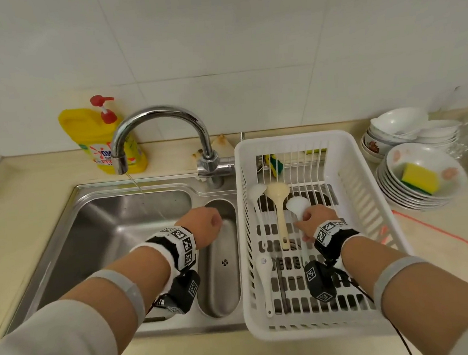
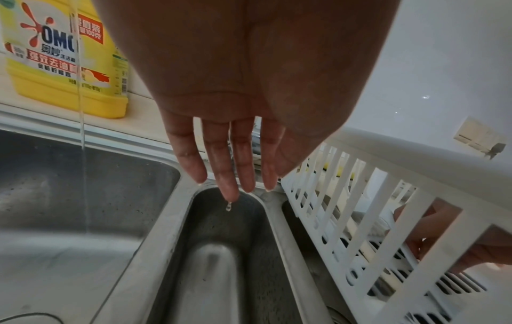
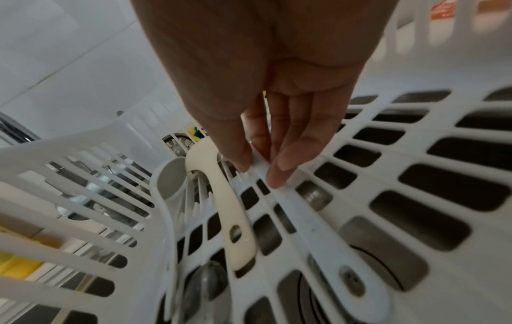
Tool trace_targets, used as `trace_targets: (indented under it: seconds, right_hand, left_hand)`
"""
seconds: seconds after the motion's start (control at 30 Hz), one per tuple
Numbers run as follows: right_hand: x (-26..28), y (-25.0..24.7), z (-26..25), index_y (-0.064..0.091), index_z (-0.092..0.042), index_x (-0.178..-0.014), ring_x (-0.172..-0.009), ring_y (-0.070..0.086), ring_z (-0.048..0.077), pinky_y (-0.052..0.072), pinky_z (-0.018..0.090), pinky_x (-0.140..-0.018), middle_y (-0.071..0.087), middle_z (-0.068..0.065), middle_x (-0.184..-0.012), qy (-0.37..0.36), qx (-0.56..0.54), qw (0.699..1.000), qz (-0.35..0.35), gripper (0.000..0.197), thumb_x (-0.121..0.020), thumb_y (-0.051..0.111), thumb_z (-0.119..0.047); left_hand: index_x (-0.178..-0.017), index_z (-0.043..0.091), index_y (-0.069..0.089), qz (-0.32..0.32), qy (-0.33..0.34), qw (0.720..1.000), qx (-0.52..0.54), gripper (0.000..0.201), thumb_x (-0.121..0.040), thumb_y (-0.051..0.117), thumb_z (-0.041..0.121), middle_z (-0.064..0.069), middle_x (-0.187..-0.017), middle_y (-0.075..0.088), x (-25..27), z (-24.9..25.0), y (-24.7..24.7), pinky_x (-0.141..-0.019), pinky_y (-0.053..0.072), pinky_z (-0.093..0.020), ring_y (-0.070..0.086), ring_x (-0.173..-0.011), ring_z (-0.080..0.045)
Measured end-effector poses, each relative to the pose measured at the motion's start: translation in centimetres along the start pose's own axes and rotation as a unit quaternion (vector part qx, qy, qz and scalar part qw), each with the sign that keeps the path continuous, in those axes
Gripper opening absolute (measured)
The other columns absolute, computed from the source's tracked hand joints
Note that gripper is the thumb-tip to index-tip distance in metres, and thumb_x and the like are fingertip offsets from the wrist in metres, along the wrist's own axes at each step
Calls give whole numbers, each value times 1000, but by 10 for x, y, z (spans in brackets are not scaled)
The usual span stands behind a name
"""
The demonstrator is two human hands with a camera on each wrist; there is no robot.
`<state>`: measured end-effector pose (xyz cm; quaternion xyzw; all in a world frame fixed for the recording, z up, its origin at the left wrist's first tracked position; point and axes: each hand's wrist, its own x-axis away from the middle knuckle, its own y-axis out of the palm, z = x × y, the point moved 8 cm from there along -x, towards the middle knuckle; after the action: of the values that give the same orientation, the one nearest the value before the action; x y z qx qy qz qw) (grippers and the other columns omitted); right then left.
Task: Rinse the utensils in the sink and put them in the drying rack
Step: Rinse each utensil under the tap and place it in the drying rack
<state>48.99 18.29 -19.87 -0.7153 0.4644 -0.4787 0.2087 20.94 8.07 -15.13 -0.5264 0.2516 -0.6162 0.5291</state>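
Observation:
A white plastic drying rack [image 1: 303, 140] sits over the right side of the sink. My right hand [image 1: 315, 218] is inside it and pinches the handle of a white ladle [image 1: 297, 204] between thumb and fingers [image 3: 288, 162]; the handle [image 3: 313, 223] lies along the rack floor. Beside it lie a cream ladle [image 1: 278, 199], another white ladle [image 1: 257, 195], a small white spoon [image 1: 265, 273] and a metal utensil [image 1: 282, 286]. My left hand [image 1: 203, 225] hangs over the narrow middle basin [image 1: 222, 286], its fingers [image 2: 232, 184] straight, wet and dripping, holding nothing.
The faucet [image 1: 159, 118] runs a thin stream [image 2: 81, 122] into the large left basin [image 1: 104, 231]. A yellow detergent bottle [image 1: 96, 135] stands behind the sink. Stacked bowls and plates [image 1: 423, 160] with a yellow sponge [image 1: 419, 178] sit right of the rack.

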Motion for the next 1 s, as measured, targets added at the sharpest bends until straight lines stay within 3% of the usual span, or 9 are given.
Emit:
trace_targets:
  seconds: [0.13, 0.27, 0.37, 0.47, 0.57, 0.67, 0.8, 0.9, 1.0]
  right_hand:
    - [8, -5, -1, 64, -13, -90, -70, 72, 21, 59, 29, -65, 72, 5, -80, 6, 55, 998, -3, 30, -86, 71, -42]
    - [21, -38, -32, 56, -15, -94, -68, 61, 18, 50, 29, -62, 64, 3, -79, -12, 92, 993, 68, 37, -88, 62, -51]
    - [39, -62, -108, 53, -21, -90, -71, 57, 14, 42, 28, -60, 61, -2, -82, -134, 30, 984, 115, 24, -92, 58, -45]
    - [67, -51, -201, 57, -24, -85, -72, 55, 10, 42, 28, -65, 57, -9, -76, -290, -4, 953, 84, 15, -91, 59, -37]
    - [96, 6, -270, 64, -21, -89, -73, 54, 6, 41, 25, -69, 56, -13, -76, -386, 62, 920, -37, 12, -91, 62, -32]
    - [121, 86, -316, 68, -20, -96, -86, 61, 13, 47, 27, -78, 59, -11, -83, -433, 171, 874, -139, 16, -92, 63, -35]
    - [131, 190, -339, 70, -19, -104, -95, 62, 17, 39, 23, -79, 60, -8, -91, -436, 277, 833, -201, 20, -90, 65, -32]
    - [118, 271, -334, 71, -23, -97, -96, 66, 22, 47, 25, -77, 70, -4, -102, -401, 328, 821, -241, 15, -85, 65, -30]
    - [96, 344, -324, 69, -25, -101, -99, 66, 25, 55, 33, -88, 70, 0, -107, -361, 387, 803, -273, 18, -84, 66, -30]
  left_hand:
    - [-111, 21, 65, -3, 12, 1000, -2, 23, -97, 48, 28, 0, -112, 67, -2, -2, -1, -93, 51, -35, 62, -102, -20]
    - [-107, 22, 65, 4, 17, 1000, 0, 19, -96, 50, 28, 0, -111, 68, -1, -11, -7, -93, 51, -35, 62, -103, -20]
    - [-104, 22, 66, 18, 4, 1000, 15, 18, -95, 51, 28, 0, -109, 68, 6, -30, -13, -94, 51, -38, 63, -103, -22]
    - [-102, 23, 68, 38, -26, 999, 24, 19, -94, 51, 26, 2, -106, 70, 23, -58, -23, -91, 53, -38, 64, -99, -22]
    - [-98, 21, 69, 43, -57, 997, 33, 19, -92, 51, 23, 3, -100, 71, 45, -97, -28, -87, 54, -36, 66, -93, -21]
    - [-97, 23, 68, 40, -106, 993, 44, 17, -92, 51, 24, 5, -101, 71, 74, -156, -36, -87, 55, -36, 65, -91, -18]
    - [-103, 24, 68, 38, -140, 989, 42, 20, -94, 50, 23, 5, -109, 69, 98, -231, -44, -90, 51, -31, 64, -100, -18]
    - [-106, 26, 67, 21, -125, 991, 32, 21, -95, 49, 25, 3, -113, 67, 104, -275, -41, -88, 50, -31, 64, -102, -20]
    - [-109, 29, 65, -17, -103, 994, 21, 21, -96, 49, 27, 3, -113, 65, 107, -310, -30, -86, 50, -31, 64, -101, -20]
